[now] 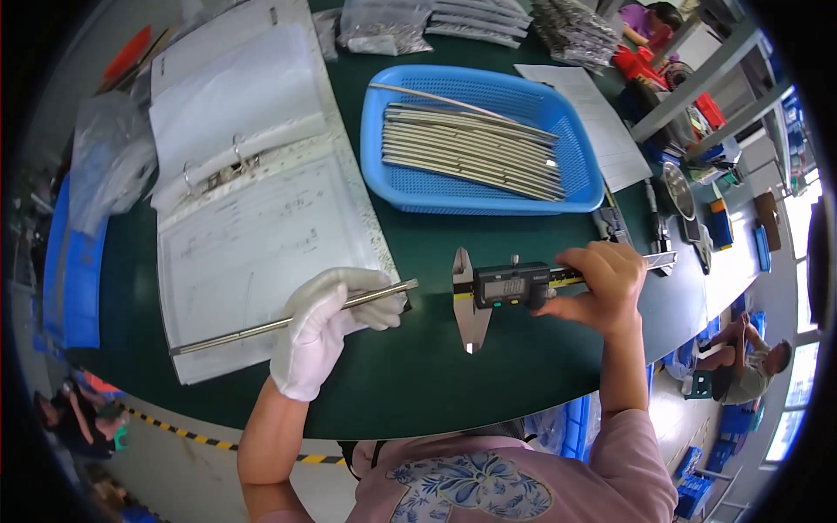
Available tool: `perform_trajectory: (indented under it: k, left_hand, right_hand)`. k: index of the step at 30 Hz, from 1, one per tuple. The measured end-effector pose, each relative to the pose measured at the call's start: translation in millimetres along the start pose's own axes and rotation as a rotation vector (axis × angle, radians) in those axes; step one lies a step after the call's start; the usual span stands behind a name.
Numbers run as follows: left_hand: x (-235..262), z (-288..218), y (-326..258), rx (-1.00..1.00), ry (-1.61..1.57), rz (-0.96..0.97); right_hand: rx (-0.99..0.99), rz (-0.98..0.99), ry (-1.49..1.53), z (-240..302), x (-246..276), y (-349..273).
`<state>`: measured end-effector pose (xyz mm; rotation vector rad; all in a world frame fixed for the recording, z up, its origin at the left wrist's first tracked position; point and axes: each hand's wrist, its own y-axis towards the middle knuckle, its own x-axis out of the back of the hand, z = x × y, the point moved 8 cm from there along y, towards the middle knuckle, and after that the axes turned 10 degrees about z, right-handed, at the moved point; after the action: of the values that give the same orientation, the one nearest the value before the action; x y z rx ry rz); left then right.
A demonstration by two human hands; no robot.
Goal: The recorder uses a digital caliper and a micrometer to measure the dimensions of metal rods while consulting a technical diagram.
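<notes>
A worker at a green surface holds a long, thin metal rod in the gloved left hand, fingers closed around it near its right end, its tip pointing toward a digital caliper. The bare right hand is closed on the caliper's beam just right of the display, thumb underneath, with the tool's jaws pointing down toward the surface. Rod tip and caliper jaws are near one another but apart; the rod is not yet between the jaws, so by the look of it no reading has been taken on this piece.

Behind the hands, a blue plastic basket holds a stack of similar metal rods lying side by side, with 1 more resting across its far rim. To the left an open ring binder shows a sheet of handwritten entries under the rod's far end. Judging from the full basket and the single rod in hand, most of the measuring appears to lie ahead, though which rods in the basket have been checked cannot be told. Clear bags of parts sit at the far edge.
</notes>
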<state>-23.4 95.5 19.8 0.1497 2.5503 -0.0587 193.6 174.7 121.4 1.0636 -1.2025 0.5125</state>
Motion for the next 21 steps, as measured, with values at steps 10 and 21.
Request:
perform_trajectory:
  k: [10, 21]
  left_hand:
    - [-4.0, 8.8, -5.1, 0.079, 0.02, -0.001]
    - [-7.8, 14.5, -5.5, 0.125, -0.014, 0.056]
  right_hand:
    - [0.067, 0.112, 0.226, 9.8, -32.6, -8.5]
    - [0.14, 0.229, 0.275, 14.1, -38.2, -8.4]
